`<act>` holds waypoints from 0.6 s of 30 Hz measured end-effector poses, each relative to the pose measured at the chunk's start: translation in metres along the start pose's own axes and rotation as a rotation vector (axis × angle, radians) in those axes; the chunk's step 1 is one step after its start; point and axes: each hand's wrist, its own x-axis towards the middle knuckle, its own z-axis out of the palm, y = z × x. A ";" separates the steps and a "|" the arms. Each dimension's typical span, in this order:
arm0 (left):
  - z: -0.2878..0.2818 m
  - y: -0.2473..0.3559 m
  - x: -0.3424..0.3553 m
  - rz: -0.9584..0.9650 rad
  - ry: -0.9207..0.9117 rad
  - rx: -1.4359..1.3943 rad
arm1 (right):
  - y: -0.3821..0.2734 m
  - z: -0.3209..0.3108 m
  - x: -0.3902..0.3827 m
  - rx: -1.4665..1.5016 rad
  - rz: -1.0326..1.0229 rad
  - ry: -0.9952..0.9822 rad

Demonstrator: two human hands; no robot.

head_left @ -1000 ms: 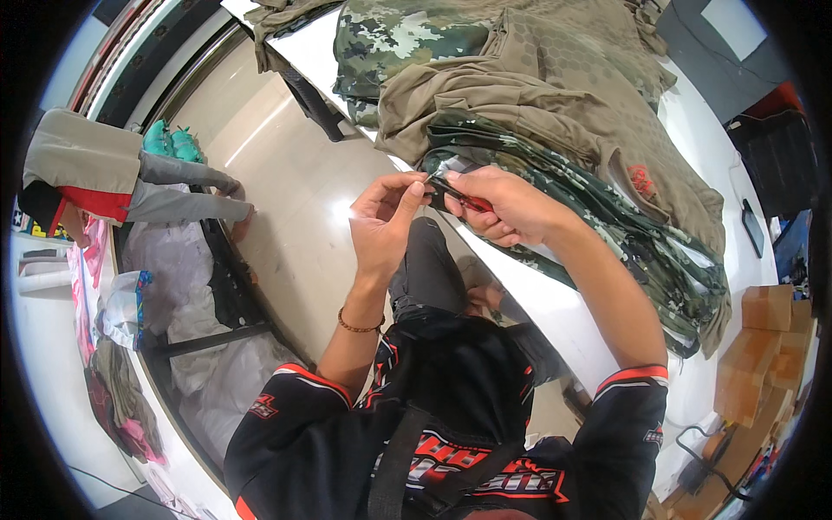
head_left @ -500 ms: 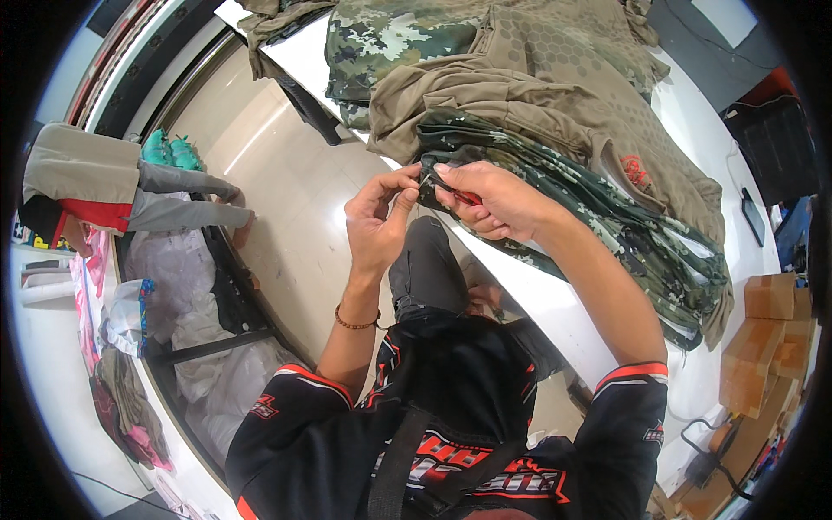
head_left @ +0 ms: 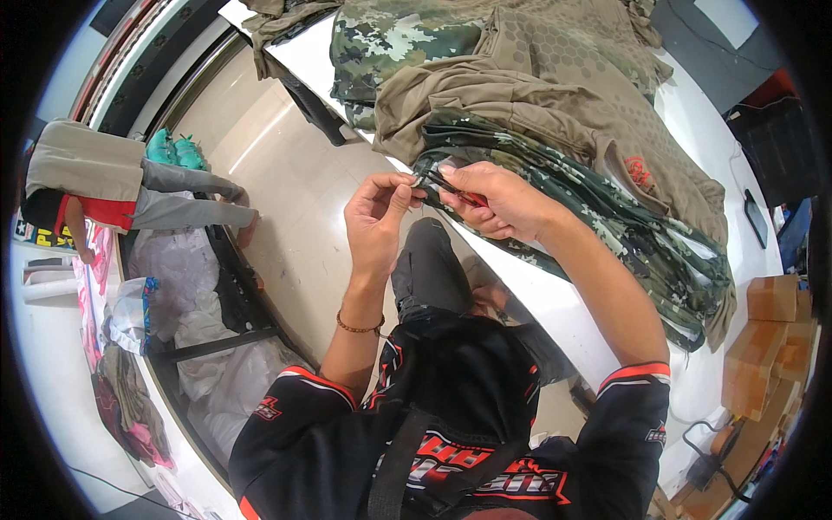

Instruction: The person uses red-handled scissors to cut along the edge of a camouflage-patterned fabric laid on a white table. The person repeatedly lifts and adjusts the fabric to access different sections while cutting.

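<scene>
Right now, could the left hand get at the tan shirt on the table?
Probably yes. The left hand is up at the table edge, pinching the camo garment with the right hand. The tan shirt lies on top just beyond, uncovered, but the hand would have to let go first.

Left hand (head_left: 374,217) & right hand (head_left: 498,201) pinch camo garment (head_left: 589,217) edge (on white table (head_left: 555,303)).

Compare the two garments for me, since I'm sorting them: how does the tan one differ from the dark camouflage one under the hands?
The tan garment is one plain khaki colour with a small red emblem; the dark camouflage garment is mottled green and black. The tan one lies on top, farther from the person; the camouflage one lies beneath it at the table edge, where the left hand and right hand work. Both lie flat, rumpled.
</scene>
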 end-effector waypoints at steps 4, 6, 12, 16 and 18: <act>0.003 0.001 -0.002 -0.071 0.035 -0.084 | 0.000 0.001 -0.001 -0.054 0.023 -0.003; 0.004 0.001 -0.002 -0.114 0.045 -0.123 | 0.001 -0.001 0.001 -0.077 0.017 -0.026; 0.001 0.001 -0.002 -0.133 0.040 -0.173 | 0.000 0.001 0.004 -0.125 0.012 -0.022; 0.000 0.000 -0.005 -0.110 0.027 -0.149 | 0.001 0.003 0.005 -0.154 0.003 0.001; 0.000 0.000 -0.005 -0.115 0.026 -0.154 | 0.001 0.003 0.005 -0.159 0.001 0.010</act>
